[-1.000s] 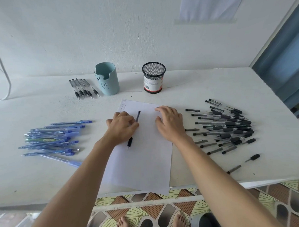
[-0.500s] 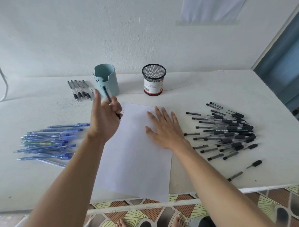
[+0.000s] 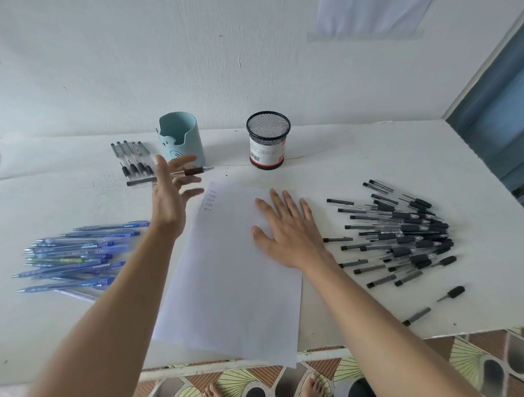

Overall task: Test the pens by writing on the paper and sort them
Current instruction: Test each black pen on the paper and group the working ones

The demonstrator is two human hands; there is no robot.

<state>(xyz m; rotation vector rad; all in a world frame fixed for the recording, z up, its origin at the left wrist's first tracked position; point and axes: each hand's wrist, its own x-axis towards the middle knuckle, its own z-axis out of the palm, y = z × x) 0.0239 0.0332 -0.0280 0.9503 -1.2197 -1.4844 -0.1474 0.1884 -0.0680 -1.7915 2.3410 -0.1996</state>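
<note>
Pens (image 3: 406, 234) mostly untested in a pile; few in row (image 3: 131, 157) by cup (image 3: 180, 139). Left hand (image 3: 168, 202) splayed, loose pen (image 3: 193, 171) at fingertips, seemingly unheld; right hand (image 3: 289, 230) flat on paper (image 3: 228, 289).

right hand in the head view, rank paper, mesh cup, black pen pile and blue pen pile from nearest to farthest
1. paper: under the right hand, which lies flat on it.
2. black pen pile: just to its right, close beside the wrist.
3. mesh cup: ahead of the hand, farther back.
4. blue pen pile: far left, across the paper.
</note>
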